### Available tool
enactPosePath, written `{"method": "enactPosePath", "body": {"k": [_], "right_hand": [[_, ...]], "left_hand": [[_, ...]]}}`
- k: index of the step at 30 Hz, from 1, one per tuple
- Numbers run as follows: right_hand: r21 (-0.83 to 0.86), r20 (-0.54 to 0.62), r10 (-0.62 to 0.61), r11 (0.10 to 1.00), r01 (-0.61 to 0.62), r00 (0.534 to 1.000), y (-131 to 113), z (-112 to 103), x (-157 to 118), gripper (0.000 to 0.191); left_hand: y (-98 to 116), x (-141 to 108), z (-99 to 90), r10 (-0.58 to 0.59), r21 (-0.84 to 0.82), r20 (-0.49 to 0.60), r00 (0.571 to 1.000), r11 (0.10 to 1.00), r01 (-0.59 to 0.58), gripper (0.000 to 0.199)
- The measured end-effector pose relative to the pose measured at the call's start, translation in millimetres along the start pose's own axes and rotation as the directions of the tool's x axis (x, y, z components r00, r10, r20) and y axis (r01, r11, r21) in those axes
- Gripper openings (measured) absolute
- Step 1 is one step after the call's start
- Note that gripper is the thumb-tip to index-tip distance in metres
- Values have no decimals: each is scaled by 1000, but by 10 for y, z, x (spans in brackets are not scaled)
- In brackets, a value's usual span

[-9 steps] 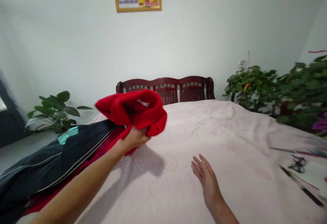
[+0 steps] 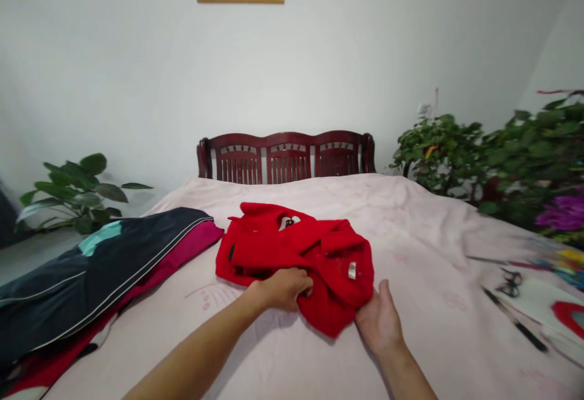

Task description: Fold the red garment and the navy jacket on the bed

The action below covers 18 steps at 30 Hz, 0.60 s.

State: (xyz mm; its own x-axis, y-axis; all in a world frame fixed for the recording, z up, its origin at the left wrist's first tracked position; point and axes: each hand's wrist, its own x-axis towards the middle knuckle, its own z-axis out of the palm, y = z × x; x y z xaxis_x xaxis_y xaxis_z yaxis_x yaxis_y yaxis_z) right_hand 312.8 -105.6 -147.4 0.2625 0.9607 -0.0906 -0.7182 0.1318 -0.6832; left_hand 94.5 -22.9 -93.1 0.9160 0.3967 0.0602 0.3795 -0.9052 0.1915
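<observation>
A bunched red garment (image 2: 274,248) lies on the pale pink cloth (image 2: 424,327) in the middle of the head view, with a small white label showing inside it at the right. My left hand (image 2: 285,289) is closed on the garment's near edge. At the garment's lower right corner, my right hand (image 2: 379,321) touches the fabric with the thumb apart; its fingertips are partly hidden under the edge.
Dark trousers (image 2: 137,248) lie over pink and red clothes at the left. Scissors (image 2: 510,282) and a black-handled knife (image 2: 515,320) lie at the right. Behind stands a dark red wooden bench (image 2: 289,151). Plants flank the cloth.
The red garment has come down from the air at the left onto the middle of the cloth, still in my left hand. My right hand has moved up to its edge.
</observation>
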Motion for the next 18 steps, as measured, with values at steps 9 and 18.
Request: {"method": "enactPosePath", "body": {"k": [9, 18], "right_hand": [[-126, -127, -23, 992, 7, 992, 68, -53, 87, 77], [-357, -189, -286, 911, 205, 939, 244, -115, 182, 82]], "left_hand": [[-470, -941, -182, -504, -415, -687, 523, 863, 286, 23], [-1016, -1150, 11, -988, -981, 124, 91, -136, -140, 46]]}}
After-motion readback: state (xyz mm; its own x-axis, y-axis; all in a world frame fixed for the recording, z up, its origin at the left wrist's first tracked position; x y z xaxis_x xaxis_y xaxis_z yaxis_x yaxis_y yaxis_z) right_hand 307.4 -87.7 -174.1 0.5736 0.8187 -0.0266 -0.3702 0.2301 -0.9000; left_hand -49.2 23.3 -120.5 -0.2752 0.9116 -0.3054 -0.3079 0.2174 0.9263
